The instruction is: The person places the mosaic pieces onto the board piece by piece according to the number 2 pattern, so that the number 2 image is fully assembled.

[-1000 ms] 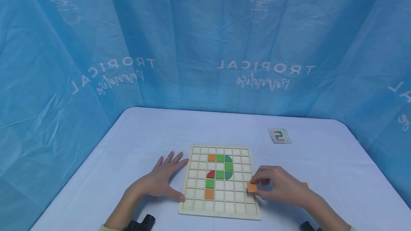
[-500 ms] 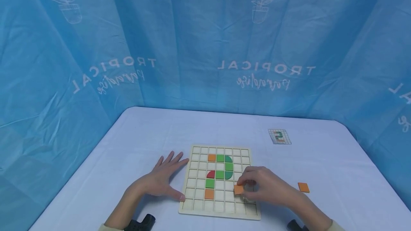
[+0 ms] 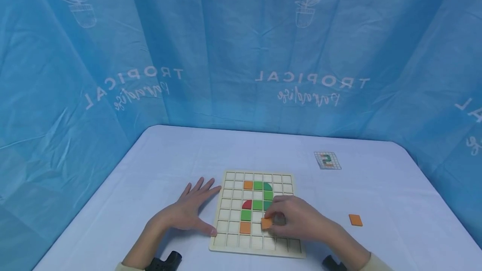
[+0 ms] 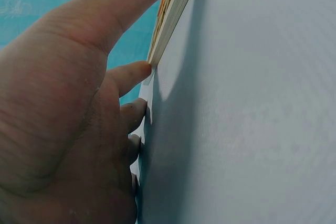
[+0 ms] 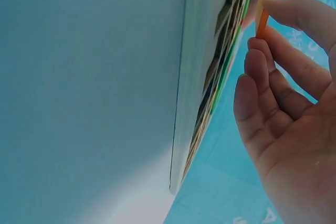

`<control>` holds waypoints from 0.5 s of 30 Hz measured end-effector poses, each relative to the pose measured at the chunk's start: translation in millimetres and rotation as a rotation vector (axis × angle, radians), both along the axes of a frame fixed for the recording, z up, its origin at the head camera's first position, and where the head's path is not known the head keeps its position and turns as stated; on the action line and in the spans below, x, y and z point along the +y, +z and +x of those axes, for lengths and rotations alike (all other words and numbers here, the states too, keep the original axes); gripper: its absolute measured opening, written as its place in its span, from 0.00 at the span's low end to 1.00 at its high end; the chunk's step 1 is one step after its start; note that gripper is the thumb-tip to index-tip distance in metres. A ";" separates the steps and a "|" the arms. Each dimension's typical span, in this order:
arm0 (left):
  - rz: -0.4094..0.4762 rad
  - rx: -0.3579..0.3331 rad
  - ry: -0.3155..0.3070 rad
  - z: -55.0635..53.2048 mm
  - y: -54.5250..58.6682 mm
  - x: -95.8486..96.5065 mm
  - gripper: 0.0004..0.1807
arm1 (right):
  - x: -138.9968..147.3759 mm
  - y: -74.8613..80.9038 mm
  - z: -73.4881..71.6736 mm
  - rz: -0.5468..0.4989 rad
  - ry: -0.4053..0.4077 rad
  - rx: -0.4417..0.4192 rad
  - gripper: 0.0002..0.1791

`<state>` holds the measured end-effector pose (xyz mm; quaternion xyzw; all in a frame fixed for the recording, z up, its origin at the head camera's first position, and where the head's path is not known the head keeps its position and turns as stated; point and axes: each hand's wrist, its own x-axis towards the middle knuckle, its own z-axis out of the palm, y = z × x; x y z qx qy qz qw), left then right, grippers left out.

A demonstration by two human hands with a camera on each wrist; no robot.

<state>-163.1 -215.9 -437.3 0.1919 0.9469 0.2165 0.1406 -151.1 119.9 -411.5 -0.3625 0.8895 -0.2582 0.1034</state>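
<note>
A pale wooden grid board (image 3: 229,241) lies on the table, with orange, green, dark green and red pieces set in its cells in a curving line. My right hand (image 3: 299,218) pinches an orange square tile (image 3: 266,223) between thumb and fingertips, close over the board's lower middle cells. In the right wrist view the orange tile (image 5: 262,14) is seen edge-on above the grid. My left hand (image 3: 188,208) lies with fingers spread at the board's left side, thumb and index fingertip at its edge. An orange tile (image 3: 245,228) sits in a cell left of the held one.
Another orange square tile (image 3: 355,220) lies on the white table (image 3: 391,187) to the right. A small card (image 3: 327,160) printed with a coloured grid figure lies beyond the board. A blue curtain (image 3: 233,53) hangs behind the table.
My right hand has carried the orange tile leftward from the board's right edge to its lower middle. The loose tile on the right has come into full view. My left hand has stayed still.
</note>
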 end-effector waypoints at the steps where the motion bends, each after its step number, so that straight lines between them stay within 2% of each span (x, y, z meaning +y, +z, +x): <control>1: 0.000 -0.001 0.000 0.2 0.3 0.1 0.67 | -1.7 -0.5 0.3 0.002 0.005 -0.002 0.10; 8: 0.005 0.001 -0.004 0.4 1.0 -0.9 0.67 | -14.7 -2.9 2.3 0.043 -0.001 0.009 0.08; 15: 0.011 0.003 -0.004 0.1 0.2 -0.6 0.67 | -23.9 -1.6 3.1 0.069 0.031 0.017 0.10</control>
